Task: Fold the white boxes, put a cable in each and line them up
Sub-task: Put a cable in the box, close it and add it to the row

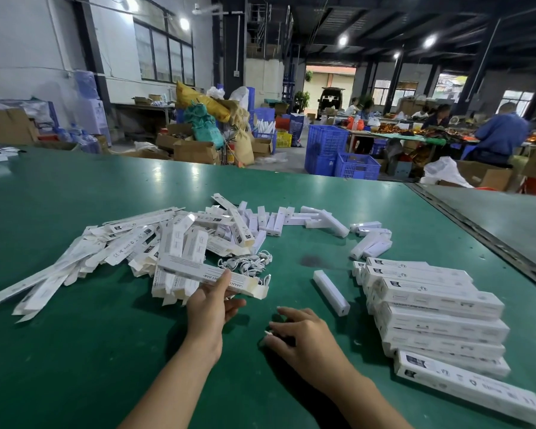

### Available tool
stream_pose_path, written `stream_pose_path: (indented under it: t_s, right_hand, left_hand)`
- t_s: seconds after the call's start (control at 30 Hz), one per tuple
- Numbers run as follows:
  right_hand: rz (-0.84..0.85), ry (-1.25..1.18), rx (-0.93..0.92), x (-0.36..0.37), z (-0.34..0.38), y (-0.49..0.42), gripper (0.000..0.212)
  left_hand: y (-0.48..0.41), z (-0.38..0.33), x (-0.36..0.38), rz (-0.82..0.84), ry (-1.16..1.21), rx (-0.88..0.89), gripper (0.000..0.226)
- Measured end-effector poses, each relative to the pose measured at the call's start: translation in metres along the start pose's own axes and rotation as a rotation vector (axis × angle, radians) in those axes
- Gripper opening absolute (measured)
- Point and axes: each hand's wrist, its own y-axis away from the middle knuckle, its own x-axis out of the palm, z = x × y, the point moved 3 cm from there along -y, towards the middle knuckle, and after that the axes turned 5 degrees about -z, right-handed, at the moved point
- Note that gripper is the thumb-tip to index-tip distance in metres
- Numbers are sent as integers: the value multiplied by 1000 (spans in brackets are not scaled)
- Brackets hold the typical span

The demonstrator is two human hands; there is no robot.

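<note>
now grips a long white box (192,270) in the left hand (209,305), thumb pressed on its printed face, end flap open, just above the tabletop (75,351). curls the right hand (302,334) low over the green surface, fingers closed on a small white cable end (267,332), mostly hidden. just beyond the box, a tangle of white cables (248,263). to the left, a loose heap of flat unfolded boxes (121,246). to the right, a lone white bar (331,293), then closed boxes lined up in a row (440,308). farther back, scattered white bars (294,218).
</note>
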Motion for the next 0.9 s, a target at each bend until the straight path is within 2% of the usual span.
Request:
stream_pose_path:
  t_s: [0.2, 0.3, 0.43, 0.53, 0.73, 0.9]
  right_hand:
    - [-13, -14, -86, -7, 1, 4, 27]
    - [-89, 8, -133, -13, 6, 5, 20]
    - [-133, 58, -218, -16, 13, 6, 26]
    - [-163, 38, -202, -17, 12, 6, 20]
    - [-4, -38, -143, -10, 4, 5, 21]
    - [-12, 12, -129, -11, 5, 3, 17]
  left_hand:
    - [-1, 0, 0, 16, -6, 1, 16]
    - [0, 0, 0, 13, -8, -5, 17]
    - [1, -1, 0, 21, -2, -9, 16]
    - [1, -1, 0, 26, 0, -10, 16]
    - [1, -1, -1, 31, 7, -21, 16]
    - [2, 0, 0, 42, 19, -20, 16]
